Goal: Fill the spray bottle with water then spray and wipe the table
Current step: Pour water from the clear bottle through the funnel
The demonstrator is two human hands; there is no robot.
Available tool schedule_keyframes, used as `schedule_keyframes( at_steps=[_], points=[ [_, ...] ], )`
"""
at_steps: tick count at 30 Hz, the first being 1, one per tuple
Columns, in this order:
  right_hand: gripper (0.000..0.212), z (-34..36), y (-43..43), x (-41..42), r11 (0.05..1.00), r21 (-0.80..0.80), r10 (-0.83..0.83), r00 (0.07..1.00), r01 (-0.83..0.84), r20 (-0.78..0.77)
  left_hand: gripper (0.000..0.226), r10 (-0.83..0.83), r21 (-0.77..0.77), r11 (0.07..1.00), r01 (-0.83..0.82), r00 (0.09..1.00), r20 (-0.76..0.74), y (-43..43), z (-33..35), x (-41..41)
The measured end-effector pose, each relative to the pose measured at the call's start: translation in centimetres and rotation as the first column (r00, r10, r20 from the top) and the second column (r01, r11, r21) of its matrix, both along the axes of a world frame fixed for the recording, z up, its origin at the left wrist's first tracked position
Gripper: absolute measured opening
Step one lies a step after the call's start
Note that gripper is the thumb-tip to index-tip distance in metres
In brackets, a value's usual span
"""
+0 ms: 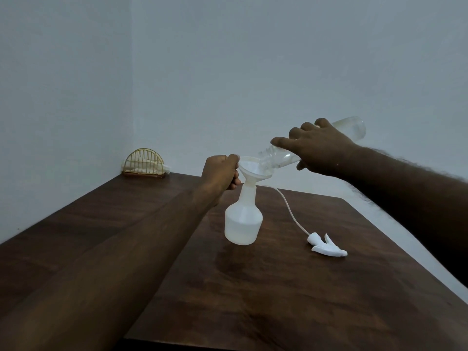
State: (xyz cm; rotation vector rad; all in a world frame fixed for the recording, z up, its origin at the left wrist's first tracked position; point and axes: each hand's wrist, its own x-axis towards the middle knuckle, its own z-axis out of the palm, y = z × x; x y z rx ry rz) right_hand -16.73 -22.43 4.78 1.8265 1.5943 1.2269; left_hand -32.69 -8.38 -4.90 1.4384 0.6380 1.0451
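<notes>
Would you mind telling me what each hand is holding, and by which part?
Left hand holds the funnel by its rim, at the spray bottle neck. Right hand grips the clear bottle around its middle.

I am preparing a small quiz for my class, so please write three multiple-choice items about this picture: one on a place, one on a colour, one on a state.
1. Where does the white trigger spray head lie?
A. on the dark wooden table, to the right of the bottle
B. screwed on the bottle
C. in the wire holder

2. What colour is the plastic funnel?
A. red
B. white
C. black

3. How is the clear plastic water bottle held?
A. upright
B. lying on the table
C. tipped, mouth at the funnel

Key: 1 A, it rests on the table with its tube trailing; 2 B, it matches the translucent white spray bottle under it; 3 C, the right hand tilts it while the left hand grips the funnel.
</notes>
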Motion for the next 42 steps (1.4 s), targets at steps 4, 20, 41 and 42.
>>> schedule_keyframes(
  at_steps=[4,20,41,42],
  points=[
    [0.075,0.0,0.2,0.1,0.999,0.02,0.046,0.998,-0.047,0.049,0.025,-0.014,-0.026,1.0,0.015,1.0,0.014,0.0,0.0,0.0],
    [0.071,-0.8,1.1,0.1,0.974,0.038,0.217,0.965,-0.224,0.146,0.02,-0.012,-0.048,0.999,0.013,1.0,0.014,0.2,-0.2,-0.3],
    [0.061,-0.5,0.6,0.5,0.955,0.053,0.282,0.949,-0.291,0.139,0.021,0.003,-0.02,1.0,-0.003,1.0,0.01,0.2,-0.3,0.0],
    [0.061,-0.4,0.6,0.5,0.954,0.058,0.285,0.949,-0.295,0.137,0.021,0.005,-0.02,1.0,-0.005,1.0,0.011,0.2,-0.3,0.0]
  ],
)
